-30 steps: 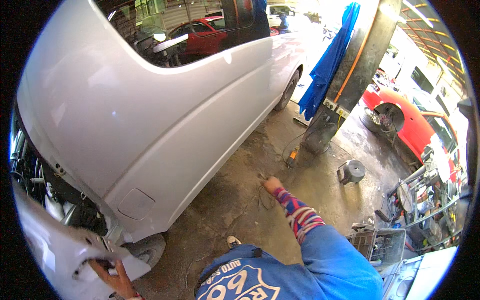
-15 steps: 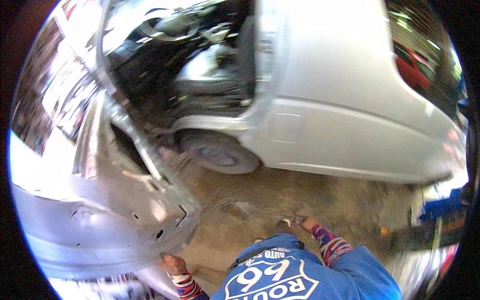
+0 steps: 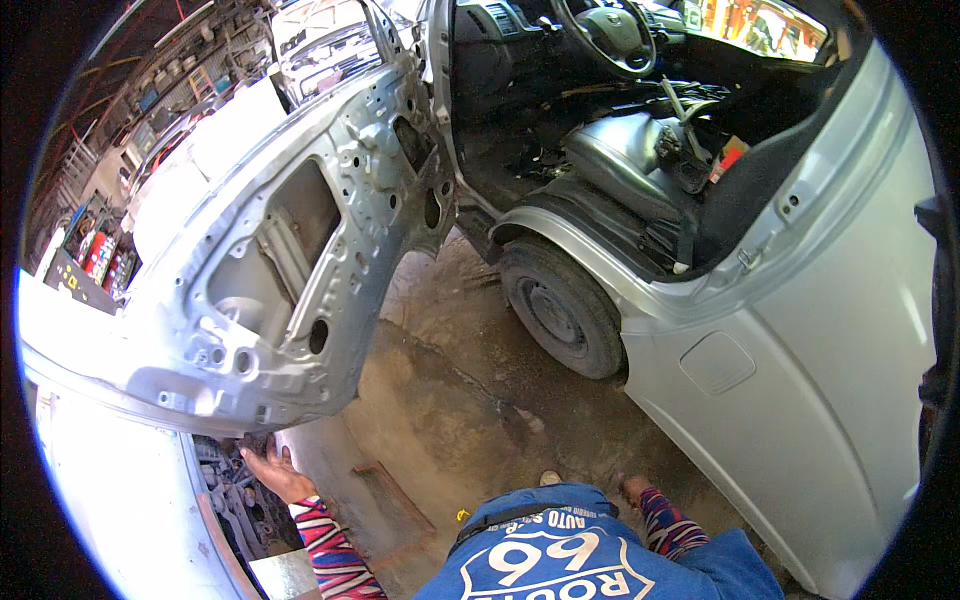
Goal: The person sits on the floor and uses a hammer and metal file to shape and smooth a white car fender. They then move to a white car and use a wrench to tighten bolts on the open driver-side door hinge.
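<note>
A silver vehicle door, stripped of its inner trim so the bare metal and its holes show, stands swung out from the van body. My left hand is open, its fingers apart, just under the door's lower outer edge; I cannot tell whether it touches the metal. My right hand hangs low by my side, over the floor and near the van's side. Its fingers are too small and dim to make out, and so is anything in them.
The van's front wheel stands between door and body. Inside are a steering wheel and a seat with loose things on it. Below the door at left, dark mechanical parts show beside a white panel. Shelves stand behind.
My view has turned left, so the door and cab show more fully and sharply. My left hand has opened out beneath the door's edge. My right hand has dropped lower, closer to my side.
</note>
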Action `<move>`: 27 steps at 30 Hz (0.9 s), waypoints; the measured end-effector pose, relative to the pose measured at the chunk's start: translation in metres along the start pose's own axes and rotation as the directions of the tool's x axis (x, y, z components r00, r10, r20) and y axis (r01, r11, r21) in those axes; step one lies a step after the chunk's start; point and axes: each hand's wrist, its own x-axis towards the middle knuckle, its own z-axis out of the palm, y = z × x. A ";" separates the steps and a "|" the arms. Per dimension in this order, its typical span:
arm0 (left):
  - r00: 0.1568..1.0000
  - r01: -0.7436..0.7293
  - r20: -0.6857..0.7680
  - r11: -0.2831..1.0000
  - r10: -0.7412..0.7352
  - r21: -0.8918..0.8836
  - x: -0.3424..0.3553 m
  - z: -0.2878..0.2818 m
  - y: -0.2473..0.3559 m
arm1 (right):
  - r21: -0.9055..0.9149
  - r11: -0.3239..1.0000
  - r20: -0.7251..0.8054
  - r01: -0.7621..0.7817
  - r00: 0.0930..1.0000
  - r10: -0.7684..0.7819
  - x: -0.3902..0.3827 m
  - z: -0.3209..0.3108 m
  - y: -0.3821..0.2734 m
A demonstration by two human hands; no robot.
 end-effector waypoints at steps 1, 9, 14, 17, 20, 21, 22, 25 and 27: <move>0.998 0.058 -0.008 0.998 -0.058 -0.028 -0.009 0.018 0.001 | 0.123 0.984 -0.004 -0.128 0.992 0.130 0.012 -0.030 -0.007; 0.973 -0.212 0.181 0.866 0.143 0.452 -0.115 0.185 -0.077 | 0.102 0.983 -0.137 0.151 0.981 -0.136 0.152 -0.158 -0.141; 0.949 -0.310 0.212 0.823 0.235 0.476 -0.082 0.282 -0.110 | 0.012 0.902 -0.283 0.431 0.867 -0.411 0.232 -0.179 -0.265; 0.929 -0.369 0.243 0.761 0.280 0.535 -0.041 0.331 -0.124 | 0.355 0.835 -0.133 0.420 0.907 -0.400 0.254 -0.194 -0.342; 0.918 -0.392 0.288 0.725 0.272 0.566 0.002 0.388 -0.142 | 0.400 0.711 -0.173 0.578 0.810 -0.560 0.270 -0.226 -0.413; 0.918 -0.393 0.284 0.710 0.275 0.585 0.013 0.410 -0.151 | 0.373 0.696 -0.180 0.613 0.784 -0.594 0.276 -0.239 -0.434; 0.925 -0.379 0.276 0.697 0.262 0.609 0.025 0.429 -0.161 | 0.355 0.663 -0.213 0.659 0.748 -0.629 0.280 -0.249 -0.450; 0.944 -0.328 0.259 0.699 0.207 0.636 0.054 0.483 -0.191 | 0.302 0.553 -0.349 0.776 0.630 -0.693 0.297 -0.288 -0.505; 0.946 -0.324 0.232 0.687 0.226 0.650 0.070 0.512 -0.214 | 0.497 0.532 -0.282 0.686 0.707 -0.649 0.310 -0.316 -0.540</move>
